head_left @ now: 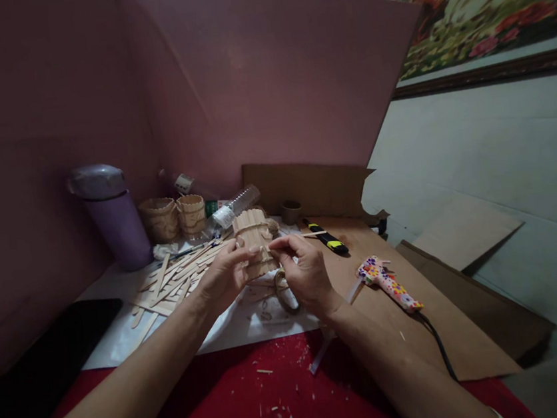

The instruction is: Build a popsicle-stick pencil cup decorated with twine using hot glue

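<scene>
A small cup made of wooden craft sticks (249,220), with a band of twine near its top, is held up over the table. My left hand (225,272) grips its left side, thumb laid across the front. At its lower right, the fingers of my right hand (302,266) are pinched together against the sticks; whatever they hold is too small to make out. Just below hangs or lies a loop of twine or a roll (284,292), partly hidden by my right hand. Loose craft sticks (181,280) are heaped to the left on white paper (122,341).
Two finished-looking stick cups (191,217) stand behind, beside a purple tumbler (119,227) and a clear plastic bottle (235,207). On the cardboard (425,346) at right lie a yellow-black utility knife (330,240) and a flower-patterned glue gun (390,283). Scraps dot the red cloth (220,403).
</scene>
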Action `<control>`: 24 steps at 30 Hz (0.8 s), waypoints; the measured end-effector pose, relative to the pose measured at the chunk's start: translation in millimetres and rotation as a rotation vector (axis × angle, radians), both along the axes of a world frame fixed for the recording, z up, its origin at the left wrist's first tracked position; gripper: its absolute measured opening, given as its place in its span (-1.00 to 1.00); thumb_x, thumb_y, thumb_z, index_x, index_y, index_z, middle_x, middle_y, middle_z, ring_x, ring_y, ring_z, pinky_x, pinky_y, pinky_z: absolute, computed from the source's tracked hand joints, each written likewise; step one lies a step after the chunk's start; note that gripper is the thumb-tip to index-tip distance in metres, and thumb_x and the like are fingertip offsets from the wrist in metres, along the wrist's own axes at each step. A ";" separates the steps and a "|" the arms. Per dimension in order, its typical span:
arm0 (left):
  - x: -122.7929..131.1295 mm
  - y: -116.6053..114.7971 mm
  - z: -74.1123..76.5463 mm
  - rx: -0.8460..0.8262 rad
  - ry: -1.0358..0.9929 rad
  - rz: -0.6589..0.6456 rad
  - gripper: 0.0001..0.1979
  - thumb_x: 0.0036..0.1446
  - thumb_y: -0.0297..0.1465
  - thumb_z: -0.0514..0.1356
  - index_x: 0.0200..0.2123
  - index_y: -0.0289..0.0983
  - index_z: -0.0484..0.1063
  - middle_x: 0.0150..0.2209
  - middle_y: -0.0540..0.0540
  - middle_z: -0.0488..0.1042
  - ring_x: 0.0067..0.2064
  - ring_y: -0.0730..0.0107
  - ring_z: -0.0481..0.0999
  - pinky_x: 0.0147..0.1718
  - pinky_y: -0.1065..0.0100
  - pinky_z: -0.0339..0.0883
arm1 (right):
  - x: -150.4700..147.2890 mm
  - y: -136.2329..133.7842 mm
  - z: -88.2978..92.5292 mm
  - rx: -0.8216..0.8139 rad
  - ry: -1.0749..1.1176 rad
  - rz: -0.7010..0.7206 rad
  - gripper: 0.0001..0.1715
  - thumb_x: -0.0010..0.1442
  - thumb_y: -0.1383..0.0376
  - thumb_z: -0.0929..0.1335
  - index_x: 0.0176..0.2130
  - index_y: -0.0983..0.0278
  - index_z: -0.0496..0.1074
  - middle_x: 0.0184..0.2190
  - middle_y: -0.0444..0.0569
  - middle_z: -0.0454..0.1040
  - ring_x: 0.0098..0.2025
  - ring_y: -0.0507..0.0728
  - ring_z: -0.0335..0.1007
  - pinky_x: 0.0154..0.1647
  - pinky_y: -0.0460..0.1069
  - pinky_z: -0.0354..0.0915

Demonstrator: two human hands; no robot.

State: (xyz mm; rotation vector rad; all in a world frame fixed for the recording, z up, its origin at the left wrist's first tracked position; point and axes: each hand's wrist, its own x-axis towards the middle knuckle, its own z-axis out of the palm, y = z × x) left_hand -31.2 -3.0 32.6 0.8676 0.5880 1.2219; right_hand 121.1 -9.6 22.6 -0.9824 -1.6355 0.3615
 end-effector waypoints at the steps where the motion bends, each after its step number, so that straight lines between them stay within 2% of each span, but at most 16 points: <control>1: 0.1 -0.2 0.2 -0.001 0.004 0.000 -0.67 -0.04 -0.57 0.31 -0.13 -0.38 0.48 -0.17 -0.21 0.61 -0.23 0.27 0.61 -0.22 0.28 0.54 | 0.0 -0.3 -0.1 -0.006 -0.004 -0.001 -0.87 0.17 0.40 0.32 -0.36 0.24 0.47 -0.35 -0.03 0.53 -0.26 0.13 0.44 -0.18 0.00 0.31; 7: -1.0 0.5 -0.4 0.017 0.005 -0.032 -0.67 -0.02 -0.55 0.31 -0.12 -0.40 0.48 -0.18 -0.22 0.61 -0.26 0.27 0.61 -0.23 0.27 0.53 | 0.9 -0.2 -0.5 -0.048 0.018 0.042 -0.91 0.18 0.36 0.32 -0.29 0.25 0.44 -0.34 -0.02 0.52 -0.25 0.14 0.43 -0.23 0.00 0.31; 14: -2.8 4.0 -3.2 0.013 -0.015 -0.040 -0.65 -0.03 -0.55 0.31 -0.10 -0.42 0.48 -0.20 -0.23 0.61 -0.25 0.27 0.61 -0.22 0.28 0.54 | -0.1 2.3 -2.8 -0.060 0.074 0.057 -0.91 0.17 0.35 0.33 -0.30 0.25 0.46 -0.34 -0.01 0.54 -0.28 0.14 0.45 -0.23 0.01 0.33; 20: -2.2 2.8 -2.2 0.008 -0.015 -0.045 -0.66 -0.02 -0.56 0.31 -0.10 -0.39 0.49 -0.17 -0.22 0.60 -0.24 0.27 0.61 -0.21 0.26 0.54 | -1.0 2.3 -3.0 0.001 0.078 -0.003 -0.88 0.18 0.33 0.32 -0.28 0.26 0.48 -0.32 0.02 0.54 -0.23 0.16 0.46 -0.17 0.03 0.35; 24: -1.9 2.5 -2.0 0.001 -0.019 -0.034 -0.69 -0.03 -0.56 0.31 -0.14 -0.39 0.49 -0.19 -0.21 0.60 -0.26 0.29 0.60 -0.23 0.27 0.55 | -1.6 2.2 -2.4 -0.072 0.140 0.046 -0.90 0.16 0.29 0.35 -0.31 0.26 0.48 -0.38 -0.02 0.54 -0.34 0.13 0.45 -0.28 0.01 0.35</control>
